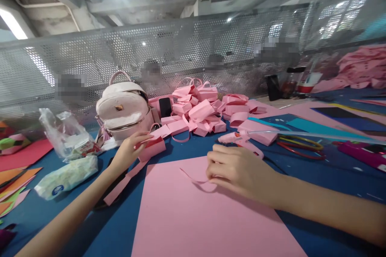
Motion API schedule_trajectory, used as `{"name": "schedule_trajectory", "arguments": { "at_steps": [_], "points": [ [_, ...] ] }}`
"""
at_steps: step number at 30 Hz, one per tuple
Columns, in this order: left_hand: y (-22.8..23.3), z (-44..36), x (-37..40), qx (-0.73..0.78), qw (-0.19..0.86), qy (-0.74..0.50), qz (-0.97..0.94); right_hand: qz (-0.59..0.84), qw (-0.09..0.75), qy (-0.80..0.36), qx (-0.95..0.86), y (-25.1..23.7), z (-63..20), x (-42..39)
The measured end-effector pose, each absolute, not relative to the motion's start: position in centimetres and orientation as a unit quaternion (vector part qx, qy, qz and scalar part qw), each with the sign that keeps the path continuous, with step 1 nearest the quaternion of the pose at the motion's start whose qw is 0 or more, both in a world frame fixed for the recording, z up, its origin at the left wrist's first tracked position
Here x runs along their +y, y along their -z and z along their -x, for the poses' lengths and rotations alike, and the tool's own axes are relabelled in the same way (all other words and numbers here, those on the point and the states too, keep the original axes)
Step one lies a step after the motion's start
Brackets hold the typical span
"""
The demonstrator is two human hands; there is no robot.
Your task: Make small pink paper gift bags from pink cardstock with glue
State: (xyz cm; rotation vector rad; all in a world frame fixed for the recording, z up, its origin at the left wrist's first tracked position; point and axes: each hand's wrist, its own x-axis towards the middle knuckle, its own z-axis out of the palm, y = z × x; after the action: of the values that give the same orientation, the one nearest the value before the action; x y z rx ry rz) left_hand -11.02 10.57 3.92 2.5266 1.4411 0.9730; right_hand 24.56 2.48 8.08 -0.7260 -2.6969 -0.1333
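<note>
While the right hand (232, 170) pinches one end of a thin pink strip (193, 178) over the pink sheet (211, 221), the left hand (131, 150) is at the pink folded piece (153, 149), fingers over its far edge; can't tell if that's a firm grip or just contact. Key relation: folded piece sits far-left of the strip, off the sheet's far-left corner, left hand much nearer to it. Strip's long axis, slightly curved, runs from the right fingertips toward far left, so its loose end points roughly at the folded piece, gap between. Right hand: palm down, fingers curled, forearm in from the right. Left: forearm reaching up from near left, wrist bent right. Glue gun (243, 141) lies on the blue tabletop (111, 237) just beyond the right hand.
</note>
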Motion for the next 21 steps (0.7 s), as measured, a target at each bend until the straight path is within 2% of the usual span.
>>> {"name": "schedule_trajectory", "arguments": {
  "at_steps": [8,14,21],
  "points": [
    [-4.4,8.9,10.9,0.503,0.113,-0.391,-0.763,0.262,0.126,-0.002,-0.957,-11.7,-22.6,2.8],
    [-3.0,5.6,9.4,0.487,0.170,-0.408,-0.753,0.244,0.092,-0.051,-0.964,-14.3,-20.1,2.3],
    [-2.3,3.7,7.3,0.455,0.213,-0.428,-0.751,0.203,0.020,-0.141,-0.969,-14.1,-17.2,3.3]
  ]
}}
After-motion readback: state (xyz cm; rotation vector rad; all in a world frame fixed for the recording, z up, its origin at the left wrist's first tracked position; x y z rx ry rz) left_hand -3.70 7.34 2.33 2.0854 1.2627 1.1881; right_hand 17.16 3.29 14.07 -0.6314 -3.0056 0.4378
